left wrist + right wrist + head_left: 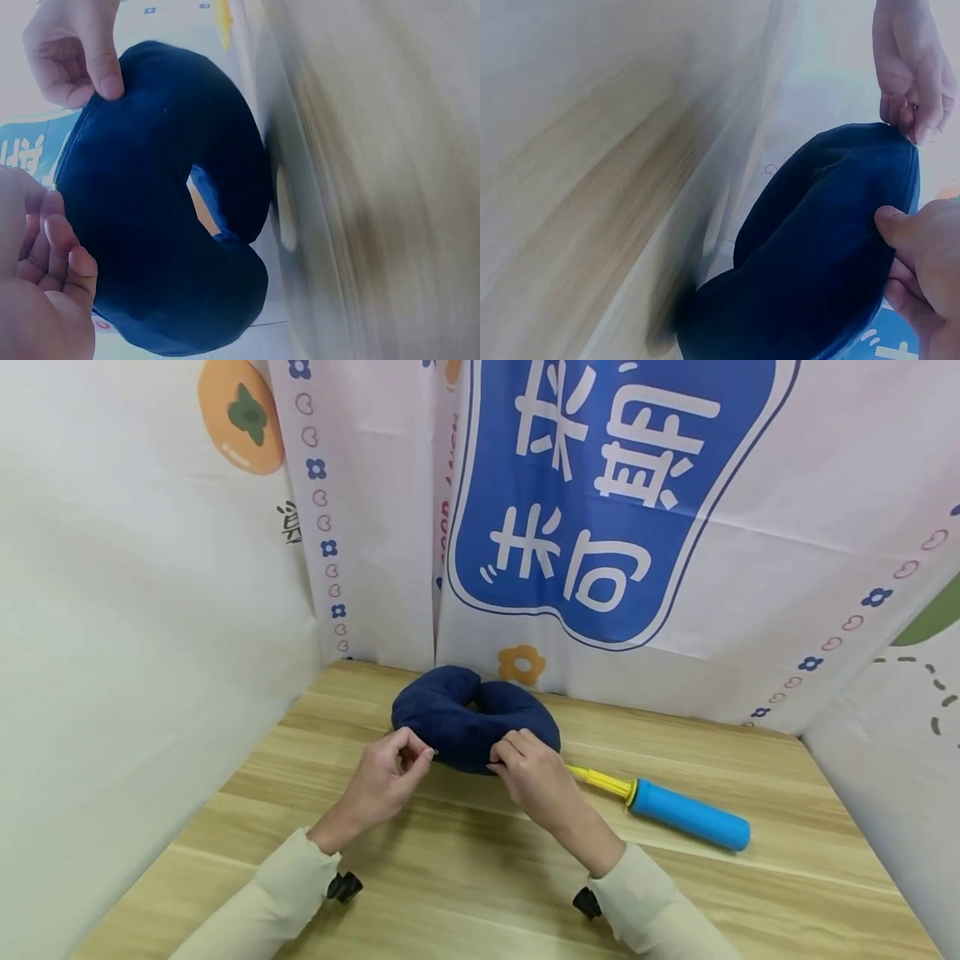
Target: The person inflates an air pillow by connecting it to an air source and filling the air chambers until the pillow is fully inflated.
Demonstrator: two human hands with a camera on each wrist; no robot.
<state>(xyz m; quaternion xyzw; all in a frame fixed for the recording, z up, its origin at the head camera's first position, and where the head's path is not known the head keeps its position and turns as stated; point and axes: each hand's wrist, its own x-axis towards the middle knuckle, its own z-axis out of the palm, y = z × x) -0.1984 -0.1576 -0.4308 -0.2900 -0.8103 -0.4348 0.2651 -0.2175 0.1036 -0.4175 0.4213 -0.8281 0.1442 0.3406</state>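
Note:
A dark blue U-shaped neck pillow (465, 735) is tipped up near the back of the table, its opening facing the wall. My left hand (388, 777) pinches a small shiny zipper pull (435, 752) at the near edge, thumb against forefinger. With thumb and curled fingers, my right hand (536, 772) grips the same edge farther right. In the left wrist view, a stitched seam (69, 146) runs along the pillow's rim between both hands. The right wrist view has my right thumb (892, 225) pressed flat on the fabric.
A hand pump (690, 814) with a blue barrel and yellow nozzle end lies right of the pillow, partly behind my right hand. The wood-grain table (465, 893) meets printed white cloth walls (375, 552) at the back and sides.

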